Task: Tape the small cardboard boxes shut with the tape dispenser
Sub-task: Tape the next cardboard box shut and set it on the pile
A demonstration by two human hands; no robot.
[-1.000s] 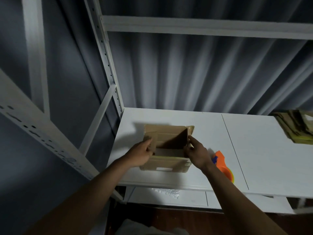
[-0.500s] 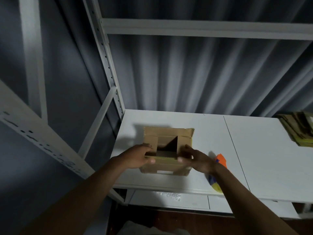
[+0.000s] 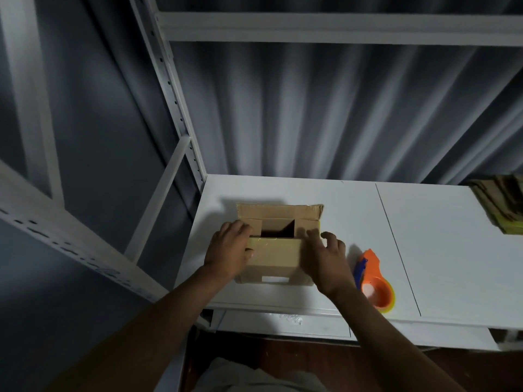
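A small brown cardboard box [image 3: 273, 257] stands on the white shelf top [image 3: 441, 250] near its left end. Its two side flaps and the near flap are folded in, the far flap still stands up, and a dark gap shows in the middle. My left hand [image 3: 229, 250] lies on the box's left top corner, fingers spread over the flaps. My right hand [image 3: 325, 257] presses flat on the right top corner. An orange tape dispenser [image 3: 373, 284] with a blue blade guard lies on the shelf just right of my right wrist, untouched.
A stack of flattened cardboard [image 3: 503, 205] sits at the far right edge of the shelf. White metal rack posts [image 3: 169, 89] rise at the left, with a beam overhead. Grey curtain hangs behind. The shelf's front edge runs just below the box.
Both hands folded the side flaps inward, then brought the near flap down over them. The right hand shifted left, uncovering the tape dispenser.
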